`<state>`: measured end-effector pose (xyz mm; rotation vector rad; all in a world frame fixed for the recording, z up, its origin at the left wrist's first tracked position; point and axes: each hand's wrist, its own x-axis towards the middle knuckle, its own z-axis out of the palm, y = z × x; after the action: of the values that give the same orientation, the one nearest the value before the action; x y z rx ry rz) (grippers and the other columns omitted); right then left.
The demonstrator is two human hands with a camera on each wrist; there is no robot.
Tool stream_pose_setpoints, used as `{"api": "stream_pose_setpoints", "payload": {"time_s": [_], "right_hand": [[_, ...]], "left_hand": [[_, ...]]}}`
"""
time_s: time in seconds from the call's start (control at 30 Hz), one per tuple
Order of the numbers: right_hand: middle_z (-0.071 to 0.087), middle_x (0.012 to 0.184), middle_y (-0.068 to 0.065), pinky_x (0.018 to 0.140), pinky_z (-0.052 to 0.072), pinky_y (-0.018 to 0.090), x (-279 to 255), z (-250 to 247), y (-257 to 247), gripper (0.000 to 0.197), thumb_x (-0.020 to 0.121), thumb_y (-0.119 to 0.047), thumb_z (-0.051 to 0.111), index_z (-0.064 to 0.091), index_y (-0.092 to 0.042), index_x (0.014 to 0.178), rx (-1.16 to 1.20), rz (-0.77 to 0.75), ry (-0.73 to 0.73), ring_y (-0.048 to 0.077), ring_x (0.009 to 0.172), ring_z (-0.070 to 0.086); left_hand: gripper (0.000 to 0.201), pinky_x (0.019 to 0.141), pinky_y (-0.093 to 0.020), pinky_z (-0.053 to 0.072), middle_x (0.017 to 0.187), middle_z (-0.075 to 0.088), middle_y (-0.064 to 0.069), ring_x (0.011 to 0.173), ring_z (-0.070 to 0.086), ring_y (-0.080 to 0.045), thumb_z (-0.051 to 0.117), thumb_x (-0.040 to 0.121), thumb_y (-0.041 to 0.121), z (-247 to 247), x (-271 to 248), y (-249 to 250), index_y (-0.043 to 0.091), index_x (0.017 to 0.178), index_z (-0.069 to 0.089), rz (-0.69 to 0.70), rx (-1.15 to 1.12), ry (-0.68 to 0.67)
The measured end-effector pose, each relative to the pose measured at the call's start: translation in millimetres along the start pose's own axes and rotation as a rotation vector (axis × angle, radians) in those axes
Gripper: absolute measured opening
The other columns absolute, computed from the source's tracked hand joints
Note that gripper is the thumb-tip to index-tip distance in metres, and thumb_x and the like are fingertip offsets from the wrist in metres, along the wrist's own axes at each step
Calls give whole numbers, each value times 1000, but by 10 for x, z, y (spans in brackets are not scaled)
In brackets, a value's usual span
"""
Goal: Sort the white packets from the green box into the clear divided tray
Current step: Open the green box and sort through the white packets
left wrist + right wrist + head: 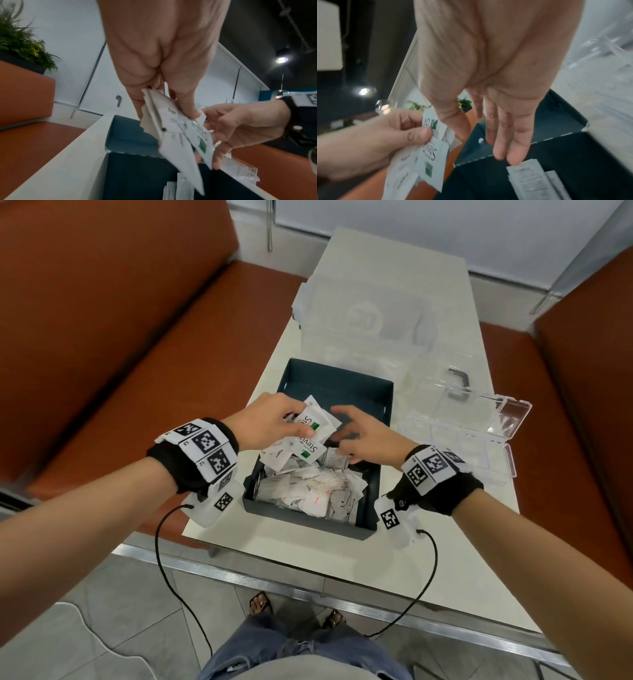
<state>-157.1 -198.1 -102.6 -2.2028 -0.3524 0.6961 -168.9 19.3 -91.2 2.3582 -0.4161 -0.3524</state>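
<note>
A dark green box stands on the white table, its near half heaped with white packets. Above it my left hand grips a fanned bunch of white packets, some printed with a green square; the bunch hangs below the fingers in the left wrist view. My right hand hovers beside the bunch with straight, relaxed fingers and holds nothing. The clear divided tray lies open to the right of the box.
A large clear plastic container stands behind the box. Orange benches flank the table on both sides. The table's metal edge runs close in front of me, with wrist cables hanging over it.
</note>
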Motion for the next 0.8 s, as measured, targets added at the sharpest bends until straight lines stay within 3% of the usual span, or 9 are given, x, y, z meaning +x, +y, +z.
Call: {"api": "stream_pose_setpoints", "payload": {"time_s": [0.13,0.23,0.3,0.4,0.47,0.57,0.63,0.7,0.8], "right_hand": [[42,140,1,90,51,47,-103,-42,-186,69,82,-24,56,28,-59,135,411,-100,59,18,121,50],[33,149,-4,96,46,55,-141,-25,-299,56,82,-46,61,35,-67,127,448,-136,-1,20,131,42],[41,144,-5,92,51,52,-137,16,-308,59,84,-41,68,38,-57,133,400,-166,-14,19,126,50],[63,116,1,81,58,40,-132,75,-289,59,80,-20,76,51,-29,133,431,-222,35,20,102,67],[66,111,7,83,57,41,-124,82,-271,52,78,-13,77,58,-18,126,456,-240,93,25,101,67],[69,109,10,87,55,47,-102,74,-237,45,77,-11,78,62,-15,119,514,-216,164,27,101,68],[70,109,12,86,56,47,-82,70,-219,42,79,-10,76,62,-10,118,605,-184,200,28,100,68],[70,109,14,83,57,45,-60,53,-203,37,81,-4,72,61,-7,116,735,-155,235,29,98,69],[70,107,11,78,58,40,-48,16,-179,32,83,3,67,59,-9,112,904,-125,289,27,96,69]], "left_hand": [[14,51,-11,40,78,66,13,60,55,0,66,88,37,-83,-27,54,36,102,66,58,-32,-71],[4,54,-11,37,66,57,17,59,49,2,65,88,40,-94,-22,103,38,85,63,105,-46,-96],[12,55,-14,35,65,52,13,58,44,0,63,88,41,-97,-1,126,30,84,66,128,-49,-80],[9,57,-11,40,72,62,23,63,53,3,61,93,34,-111,3,166,36,96,68,174,-106,-80],[18,58,-16,44,81,67,15,65,56,-1,60,93,33,-100,15,169,26,107,69,174,-149,-61],[28,58,-26,50,92,68,-6,69,63,-10,61,92,30,-84,34,154,12,113,66,141,-258,-19],[31,69,-32,55,103,68,-7,84,67,-17,63,90,28,-67,40,161,9,114,63,148,-306,-1],[36,71,-27,57,105,66,-1,88,65,-15,67,87,26,-58,44,166,11,118,59,142,-351,25],[46,63,-15,51,92,60,3,74,59,1,73,82,28,-60,68,146,23,124,53,79,-381,113]]}}
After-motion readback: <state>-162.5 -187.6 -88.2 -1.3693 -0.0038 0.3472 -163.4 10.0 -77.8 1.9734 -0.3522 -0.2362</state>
